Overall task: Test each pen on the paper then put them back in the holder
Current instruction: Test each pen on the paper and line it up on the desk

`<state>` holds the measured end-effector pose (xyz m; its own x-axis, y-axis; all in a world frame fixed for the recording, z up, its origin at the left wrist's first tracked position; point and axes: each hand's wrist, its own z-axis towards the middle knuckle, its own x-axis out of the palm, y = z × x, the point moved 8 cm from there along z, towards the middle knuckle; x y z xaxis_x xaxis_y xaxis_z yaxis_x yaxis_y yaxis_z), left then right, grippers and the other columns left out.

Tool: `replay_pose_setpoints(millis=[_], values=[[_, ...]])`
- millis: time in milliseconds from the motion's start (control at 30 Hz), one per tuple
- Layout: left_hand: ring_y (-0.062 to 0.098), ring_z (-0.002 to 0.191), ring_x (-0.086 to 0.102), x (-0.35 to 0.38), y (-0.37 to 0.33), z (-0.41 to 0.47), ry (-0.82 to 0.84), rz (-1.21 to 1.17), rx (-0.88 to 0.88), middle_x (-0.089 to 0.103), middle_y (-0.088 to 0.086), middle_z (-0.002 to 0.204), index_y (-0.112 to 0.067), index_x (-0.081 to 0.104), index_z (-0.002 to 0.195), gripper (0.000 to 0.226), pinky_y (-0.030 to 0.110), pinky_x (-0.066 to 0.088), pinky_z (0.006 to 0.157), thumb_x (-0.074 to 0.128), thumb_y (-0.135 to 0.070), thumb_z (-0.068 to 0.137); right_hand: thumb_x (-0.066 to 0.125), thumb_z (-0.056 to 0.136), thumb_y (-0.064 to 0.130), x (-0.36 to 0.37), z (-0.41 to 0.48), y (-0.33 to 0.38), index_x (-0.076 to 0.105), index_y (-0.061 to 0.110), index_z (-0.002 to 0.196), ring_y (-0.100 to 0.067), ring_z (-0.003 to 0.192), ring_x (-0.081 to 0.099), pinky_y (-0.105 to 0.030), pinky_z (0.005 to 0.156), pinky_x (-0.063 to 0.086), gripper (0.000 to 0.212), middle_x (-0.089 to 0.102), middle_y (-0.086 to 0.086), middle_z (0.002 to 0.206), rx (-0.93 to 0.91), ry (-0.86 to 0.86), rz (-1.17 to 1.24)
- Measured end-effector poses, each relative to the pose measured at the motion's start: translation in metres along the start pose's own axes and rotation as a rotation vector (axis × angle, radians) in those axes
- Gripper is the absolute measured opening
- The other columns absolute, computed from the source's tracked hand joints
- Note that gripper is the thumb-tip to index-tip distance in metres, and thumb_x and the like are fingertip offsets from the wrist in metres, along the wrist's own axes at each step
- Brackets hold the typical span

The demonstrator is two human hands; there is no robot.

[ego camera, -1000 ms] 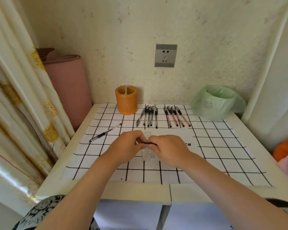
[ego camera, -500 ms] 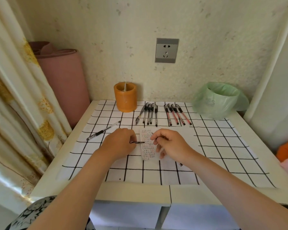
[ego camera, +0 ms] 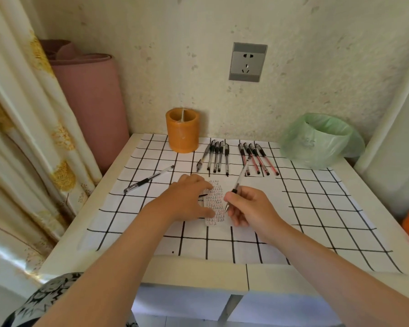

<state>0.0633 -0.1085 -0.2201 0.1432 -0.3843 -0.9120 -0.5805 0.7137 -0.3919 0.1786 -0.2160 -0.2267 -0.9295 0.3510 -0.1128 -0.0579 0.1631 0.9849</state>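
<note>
My right hand (ego camera: 248,207) grips a clear pen (ego camera: 238,182) in a writing hold, its tip just above the right edge of a small paper slip (ego camera: 215,201) covered in scribbles. My left hand (ego camera: 187,199) lies flat on the slip's left side, with a black pen cap (ego camera: 202,196) showing at its fingers. The orange pen holder (ego camera: 182,131) stands at the back of the table. Several black pens (ego camera: 216,156) and several red pens (ego camera: 257,159) lie in two rows to its right. One black pen (ego camera: 149,179) lies alone at the left.
A checked cloth (ego camera: 316,208) covers the table. A green-bagged bin (ego camera: 321,140) sits at the back right. A pink roll (ego camera: 92,100) and a curtain (ego camera: 21,128) stand at the left. A wall socket (ego camera: 248,62) is above the pens.
My hands pulled apart, taking the cap off the pen. My right hand turned the pen into a writing grip over the slip while my left hand settled on the paper.
</note>
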Motion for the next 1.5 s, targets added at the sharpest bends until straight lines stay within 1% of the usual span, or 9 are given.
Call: replay_pose_setpoints(millis=[167,300,433,567,700,1000,1200,1300,1500], values=[[0.015,0.137,0.025,0.004,0.004,0.006,0.029,0.037,-0.007,0.034,-0.011,0.148,-0.036,0.042,0.144,0.078,0.038,0.03,0.112,0.074,-0.06,0.076,0.067,0.089,0.003,0.008,-0.003,0.002,0.066,0.001,0.087,-0.02,0.053,0.063,-0.023,0.042,0.041,0.002,0.069,-0.008,0.066,-0.044,0.088,-0.167],[0.015,0.136,0.027,0.003,0.005,0.007,0.019,0.05,0.007,0.034,-0.011,0.148,-0.035,0.042,0.142,0.08,0.039,0.032,0.111,0.074,-0.06,0.074,0.069,0.079,-0.007,0.017,-0.005,0.005,0.063,0.006,0.075,-0.017,0.053,0.062,-0.025,0.049,0.049,0.015,0.066,-0.007,0.065,-0.135,0.167,-0.284],[0.016,0.135,0.029,0.004,0.004,0.008,-0.003,0.075,-0.005,0.035,-0.01,0.146,-0.033,0.037,0.146,0.09,0.04,0.033,0.109,0.07,-0.068,0.071,0.068,0.074,-0.004,0.018,-0.002,0.004,0.058,0.007,0.068,-0.013,0.056,0.053,-0.029,0.05,0.043,0.016,0.06,-0.004,0.065,-0.203,0.142,-0.387],[0.016,0.135,0.029,0.004,0.001,0.008,-0.022,0.102,-0.011,0.035,-0.009,0.146,-0.031,0.034,0.148,0.094,0.039,0.034,0.108,0.071,-0.069,0.07,0.068,0.074,-0.001,0.017,-0.001,0.001,0.055,0.005,0.068,-0.014,0.056,0.049,-0.031,0.051,0.038,0.015,0.057,-0.005,0.063,-0.211,0.149,-0.38],[0.016,0.135,0.029,0.003,0.0,0.008,-0.019,0.104,-0.012,0.035,-0.008,0.147,-0.029,0.034,0.149,0.094,0.039,0.034,0.108,0.071,-0.068,0.071,0.068,0.075,-0.001,0.018,-0.001,0.001,0.056,0.004,0.069,-0.015,0.058,0.05,-0.032,0.052,0.04,0.015,0.059,-0.015,0.069,-0.242,0.149,-0.394],[0.017,0.133,0.029,0.003,-0.001,0.007,-0.016,0.096,-0.015,0.035,-0.007,0.146,-0.029,0.035,0.148,0.093,0.039,0.034,0.107,0.071,-0.067,0.071,0.067,0.072,0.007,0.019,0.0,-0.003,0.056,0.012,0.066,-0.016,0.054,0.051,-0.035,0.048,0.041,0.013,0.058,-0.012,0.066,-0.278,0.15,-0.455],[0.017,0.134,0.03,0.003,0.0,0.008,-0.015,0.116,-0.016,0.035,-0.007,0.147,-0.03,0.035,0.148,0.094,0.039,0.034,0.106,0.07,-0.069,0.071,0.068,0.076,-0.002,0.01,0.002,-0.003,0.056,0.007,0.068,-0.018,0.06,0.054,-0.037,0.053,0.044,0.017,0.061,-0.013,0.07,-0.247,0.103,-0.364],[0.017,0.135,0.03,0.004,0.0,0.008,-0.008,0.118,-0.017,0.034,-0.006,0.147,-0.029,0.034,0.148,0.094,0.04,0.034,0.107,0.07,-0.069,0.071,0.069,0.077,-0.004,0.013,0.001,-0.001,0.056,0.005,0.068,-0.015,0.059,0.053,-0.034,0.052,0.043,0.018,0.061,-0.011,0.069,-0.27,0.125,-0.38],[0.017,0.135,0.029,0.003,-0.001,0.009,-0.006,0.112,-0.018,0.034,-0.007,0.147,-0.029,0.035,0.148,0.093,0.039,0.034,0.107,0.071,-0.067,0.071,0.068,0.073,0.008,0.018,0.001,-0.004,0.056,0.011,0.066,-0.016,0.055,0.051,-0.035,0.05,0.042,0.014,0.059,-0.01,0.067,-0.281,0.138,-0.431]])
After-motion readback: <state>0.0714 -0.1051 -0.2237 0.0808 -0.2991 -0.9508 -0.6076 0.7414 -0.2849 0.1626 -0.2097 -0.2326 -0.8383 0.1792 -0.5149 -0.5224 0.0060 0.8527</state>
